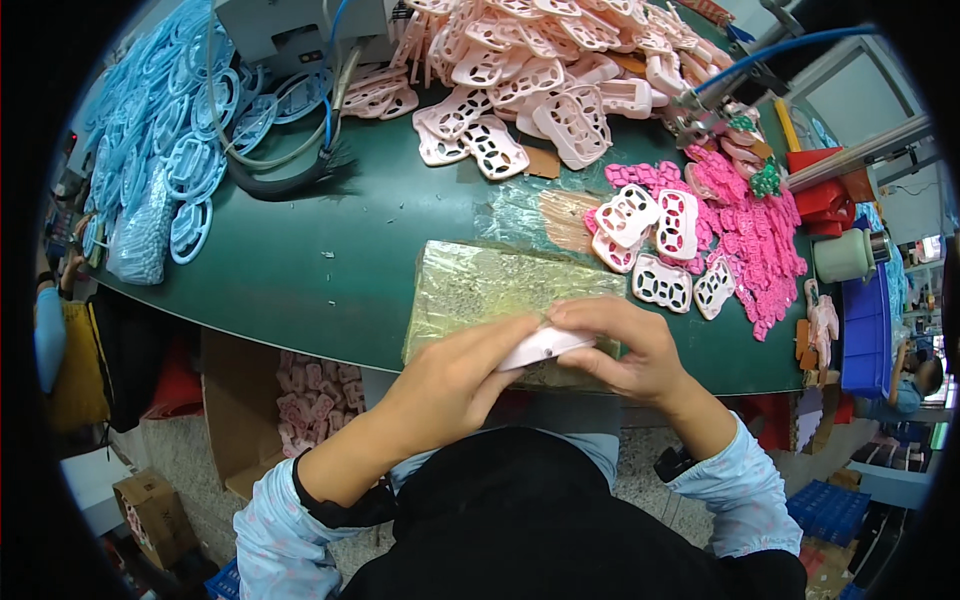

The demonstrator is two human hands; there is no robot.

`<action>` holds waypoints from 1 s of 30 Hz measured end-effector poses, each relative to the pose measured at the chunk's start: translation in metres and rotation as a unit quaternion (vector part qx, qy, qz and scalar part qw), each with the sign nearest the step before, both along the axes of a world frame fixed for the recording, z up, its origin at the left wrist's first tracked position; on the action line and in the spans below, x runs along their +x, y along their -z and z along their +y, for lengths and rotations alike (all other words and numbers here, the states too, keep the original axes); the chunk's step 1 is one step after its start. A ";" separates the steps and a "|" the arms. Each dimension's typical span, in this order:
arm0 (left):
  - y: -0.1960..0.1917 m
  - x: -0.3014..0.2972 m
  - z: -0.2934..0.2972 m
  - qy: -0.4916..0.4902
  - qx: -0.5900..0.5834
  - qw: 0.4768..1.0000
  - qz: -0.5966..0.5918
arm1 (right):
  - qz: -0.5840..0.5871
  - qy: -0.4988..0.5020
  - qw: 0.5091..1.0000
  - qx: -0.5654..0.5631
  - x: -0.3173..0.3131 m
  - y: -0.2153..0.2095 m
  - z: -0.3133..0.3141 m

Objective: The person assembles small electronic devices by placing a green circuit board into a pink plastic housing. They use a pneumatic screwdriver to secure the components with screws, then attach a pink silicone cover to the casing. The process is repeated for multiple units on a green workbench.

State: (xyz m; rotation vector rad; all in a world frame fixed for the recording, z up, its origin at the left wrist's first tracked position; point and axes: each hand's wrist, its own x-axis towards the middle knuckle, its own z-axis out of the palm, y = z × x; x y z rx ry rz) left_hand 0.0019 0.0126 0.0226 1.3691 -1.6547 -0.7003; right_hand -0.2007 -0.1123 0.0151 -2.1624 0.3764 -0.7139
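Between my two hands is a pale pink plastic part (541, 349), seen edge-on, with a small dark hole in its side. My left hand (452, 372) grips its left end, fingers over the top and thumb below. The fingers and thumb of my right hand (622, 345) close on its right end. Both hands are above a block wrapped in clear yellowish film (480, 285) at the table's near edge. Just right of the block lie several pale pink frames with oval cut-outs (661, 283), beside a heap of small bright pink pieces (750, 235).
A large pile of pale pink parts (560, 60) covers the far side of the green table (300, 270). Light blue plastic parts (170, 130) are heaped at left, near a grey machine box (300, 30) with cables. A cardboard box (240, 400) of pink pieces stands below the table's edge.
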 end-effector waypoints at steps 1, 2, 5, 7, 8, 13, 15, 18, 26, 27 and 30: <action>-0.001 -0.001 0.002 0.001 -0.002 1.000 -0.010 | -0.021 0.030 0.996 0.078 -0.001 -0.001 0.001; -0.002 -0.003 0.003 0.002 -0.004 1.000 -0.019 | -0.043 0.061 0.985 0.156 0.000 -0.002 0.003; -0.016 -0.011 0.005 -0.020 0.018 0.999 0.029 | -0.090 0.132 0.964 0.214 0.014 -0.008 0.008; -0.020 -0.018 0.006 -0.008 0.000 0.999 0.043 | -0.048 0.112 0.980 0.157 0.013 -0.018 0.003; -0.021 -0.020 0.007 -0.003 -0.007 0.999 0.049 | -0.056 0.137 0.979 0.141 0.018 -0.027 0.006; -0.020 -0.012 0.004 -0.007 0.090 0.990 0.110 | -0.051 0.134 0.985 0.098 0.019 -0.021 0.000; -0.016 -0.002 -0.003 -0.005 0.244 0.910 0.334 | -0.094 0.098 0.990 -0.047 0.021 -0.027 -0.008; -0.019 0.021 -0.017 0.063 0.377 0.752 0.536 | -0.023 -0.017 0.979 -0.204 0.007 -0.039 -0.005; -0.022 0.000 -0.017 0.032 -0.022 0.998 -0.057 | 0.056 -0.008 0.993 -0.107 -0.006 -0.008 -0.008; -0.017 -0.004 -0.017 0.025 -0.032 0.996 -0.076 | 0.057 -0.003 0.994 -0.097 -0.005 -0.006 -0.006; -0.008 -0.009 -0.017 -0.001 -0.070 0.990 -0.126 | 0.064 0.007 0.992 -0.106 -0.002 -0.003 0.000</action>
